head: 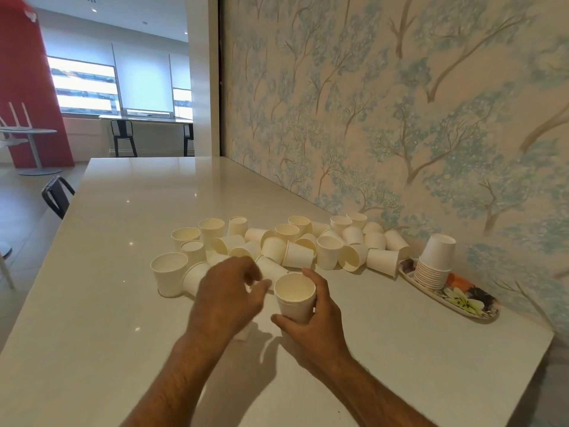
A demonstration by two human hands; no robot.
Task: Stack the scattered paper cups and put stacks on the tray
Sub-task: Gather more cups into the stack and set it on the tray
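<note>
Many white paper cups (295,245) lie scattered across the middle of the white table, some upright, some on their sides. My right hand (320,318) grips a short upright stack of cups (295,298) just in front of the pile. My left hand (226,297) hovers beside it with its fingers apart, holding nothing, over cups at the pile's near edge. A flowered oval tray (468,300) sits at the right by the wall. On it stands an upside-down stack of cups (434,261).
The table (123,303) runs along a wallpapered wall (400,118) on the right. Its right end edge is near the tray. A black chair (57,195) stands at the table's left edge. More chairs and a counter are far behind.
</note>
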